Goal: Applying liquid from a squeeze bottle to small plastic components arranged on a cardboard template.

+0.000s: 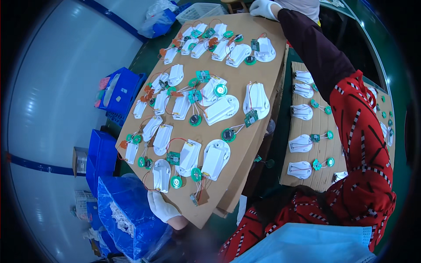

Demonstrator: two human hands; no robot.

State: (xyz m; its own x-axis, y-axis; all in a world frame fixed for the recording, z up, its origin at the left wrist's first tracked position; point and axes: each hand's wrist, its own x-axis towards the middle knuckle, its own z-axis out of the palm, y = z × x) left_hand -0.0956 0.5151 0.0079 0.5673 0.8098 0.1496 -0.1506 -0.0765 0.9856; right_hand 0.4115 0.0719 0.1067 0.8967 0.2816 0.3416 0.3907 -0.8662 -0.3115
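Note:
A large brown cardboard sheet (245,140) lies tilted in front of me, with another sheet's edge beneath it. White plastic housings (221,109) rest on it in rough rows, wired to green circuit boards (202,76) and small round speakers (228,134). My left hand (162,207), in a white glove, grips the sheet's near left edge, close to one housing; its thumb and part of the fingers are hidden. Stretched far forward, my right hand (264,8), also gloved, is closed over the far edge near the right corner. Its fingertips are partly out of sight.
To the right, a second cardboard sheet (287,173) carries more housings with boards. Blue bins (125,90) line the left wall, one lined with clear plastic (131,219). A white basket (204,12) stands at the far side, and a person in light clothing (302,8) is beyond my right hand.

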